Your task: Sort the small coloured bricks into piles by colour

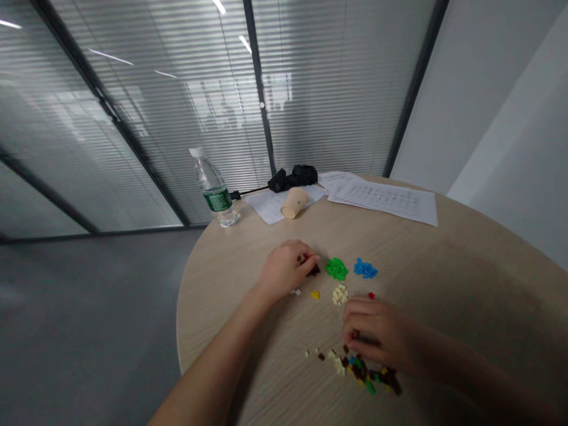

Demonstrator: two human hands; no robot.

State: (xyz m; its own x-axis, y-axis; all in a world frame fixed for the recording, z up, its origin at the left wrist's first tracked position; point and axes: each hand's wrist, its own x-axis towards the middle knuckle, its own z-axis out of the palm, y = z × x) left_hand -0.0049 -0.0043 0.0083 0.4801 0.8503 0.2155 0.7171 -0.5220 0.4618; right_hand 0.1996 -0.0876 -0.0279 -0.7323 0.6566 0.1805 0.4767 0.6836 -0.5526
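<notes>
My left hand is closed over a pile of dark brown toy bricks; brown shows between thumb and fingers, but what they hold, if anything, is hidden. My right hand is curled with a small brown brick at its fingertips. Just below it lies a mixed heap of small bricks in brown, green, yellow, blue and cream. Sorted piles lie between the hands: green bricks, blue bricks, cream bricks, yellow bricks, white bricks and a red brick.
On the round wooden table, a water bottle stands at the left edge. A paper cup lies on its side on paper, near a black bundle. Printed sheets lie at the back, before a blind-covered glass partition.
</notes>
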